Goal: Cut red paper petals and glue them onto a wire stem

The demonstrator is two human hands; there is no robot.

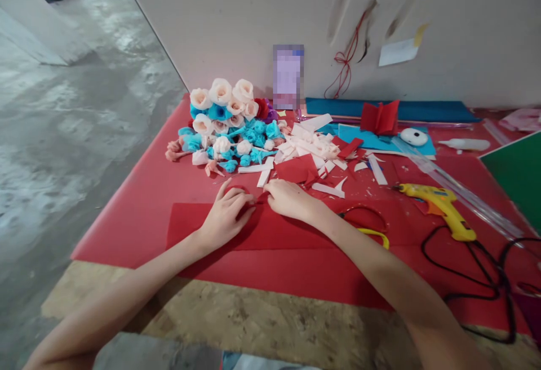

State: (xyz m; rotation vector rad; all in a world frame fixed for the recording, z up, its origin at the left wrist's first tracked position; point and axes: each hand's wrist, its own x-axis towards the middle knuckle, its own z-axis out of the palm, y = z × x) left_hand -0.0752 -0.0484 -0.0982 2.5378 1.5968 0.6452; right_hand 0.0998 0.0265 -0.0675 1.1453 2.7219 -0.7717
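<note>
A long sheet of red crepe paper [190, 226] lies along the front of the table, under both hands. My left hand [228, 212] is at its upper edge, thumb and fingers curled toward each other with one finger raised. Close to its right, my right hand [287, 199] is closed, fingertips pinched together. A small bit of the red paper shows between the two hands, and the fingers partly hide it. Scissors with a yellow handle [376, 237] lie on the red paper beside my right forearm, which covers part of them.
Paper flowers [222, 111] in white, blue and pink are heaped at the back left. Beside them lie white paper scraps [310, 141]. A yellow glue gun [443, 203] with a black cord [502, 280] rests at right, near clear glue sticks [465, 189]. A phone [288, 76] leans against the wall.
</note>
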